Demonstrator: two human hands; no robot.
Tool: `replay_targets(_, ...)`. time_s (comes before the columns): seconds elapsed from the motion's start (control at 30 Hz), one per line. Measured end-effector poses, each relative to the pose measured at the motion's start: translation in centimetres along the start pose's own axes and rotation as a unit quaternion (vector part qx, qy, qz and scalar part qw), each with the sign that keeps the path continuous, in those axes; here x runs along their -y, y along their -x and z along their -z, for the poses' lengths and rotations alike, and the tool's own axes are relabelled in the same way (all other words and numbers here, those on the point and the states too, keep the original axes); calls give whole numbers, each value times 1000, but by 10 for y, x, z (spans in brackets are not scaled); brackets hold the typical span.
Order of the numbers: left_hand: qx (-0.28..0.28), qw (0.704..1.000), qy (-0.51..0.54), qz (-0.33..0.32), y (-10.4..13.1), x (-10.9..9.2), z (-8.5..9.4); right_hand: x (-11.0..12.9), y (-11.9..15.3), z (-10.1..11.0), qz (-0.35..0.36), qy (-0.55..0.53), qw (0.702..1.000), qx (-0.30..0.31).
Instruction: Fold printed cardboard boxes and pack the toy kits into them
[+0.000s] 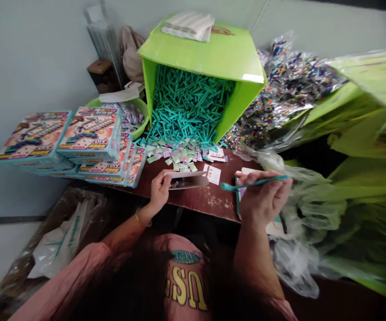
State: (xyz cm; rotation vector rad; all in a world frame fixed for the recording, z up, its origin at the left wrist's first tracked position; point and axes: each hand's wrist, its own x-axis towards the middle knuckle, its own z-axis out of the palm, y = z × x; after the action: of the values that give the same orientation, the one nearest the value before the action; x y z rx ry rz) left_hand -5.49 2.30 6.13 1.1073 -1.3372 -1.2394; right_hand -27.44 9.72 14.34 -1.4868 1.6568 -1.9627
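My left hand (160,191) grips the left end of a small open box (189,174), whose opening faces me and shows dark contents I cannot make out. In my right hand (264,198) is a thin teal stick (255,182), pinched under the thumb and lying nearly level. Beneath that hand, a flat box or card (239,203) with a teal edge is partly hidden. Just past the small box lie a printed card (212,174) and a scatter of small green and purple sachets (182,156).
A tipped green bin (203,49) spills many teal sticks (189,107) onto the brown table (196,199). Stacked DIY kit boxes (89,133) stand left, before a green basin (142,109). Bags of colourful small pieces (283,84) and clear plastic (316,196) crowd the right.
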Motion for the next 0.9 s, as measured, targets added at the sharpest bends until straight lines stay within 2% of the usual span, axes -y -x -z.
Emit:
replay_targets(0.03, 1, 1000, -1, 1, -1, 1, 0, 4, -5, 2, 5, 34, 998, 47)
replay_targets(0.07, 1, 1000, 1, 5, -2, 2, 0, 8, -11, 3, 18, 94, 987, 126)
replay_targets(0.13, -1, 1000, 10, 17, -7, 5, 0, 12, -24, -1, 62, 227, 924, 301)
replay_targets(0.2, -2, 1000, 21, 22, -14, 9, -2, 11, -33, -17, 116, 310, 853, 403)
replay_targets(0.27, -1, 999, 30, 15, -23, 13, -5, 0, -33, -45, 155, 349, 810, 445)
replay_targets(0.4, -9, 999, 40, -1, -45, 18, -13, -39, -26, -103, 204, 372, 774, 470)
replay_targets(0.47, -24, 999, 48, 1, -55, 21, -16, -52, -35, -118, 228, 380, 751, 490)
replay_targets(0.53, -34, 997, 64, 9, -63, 25, -17, -52, -54, -119, 243, 387, 728, 511)
replay_targets(0.57, -36, 996, 76, 13, -66, 28, -17, -49, -66, -115, 240, 389, 725, 516)
replay_targets(0.63, -36, 995, 96, 20, -69, 32, -15, -41, -90, -100, 210, 383, 736, 516)
replay_targets(0.73, -32, 993, 107, 25, -69, 34, -14, -39, -105, -72, 137, 336, 780, 510)
replay_targets(0.8, -24, 994, 107, 29, -66, 33, -14, -47, -96, -56, 109, 292, 818, 482)
replay_targets(0.9, -15, 993, 108, 34, -61, 32, -17, -65, -66, -43, 102, 279, 874, 385)
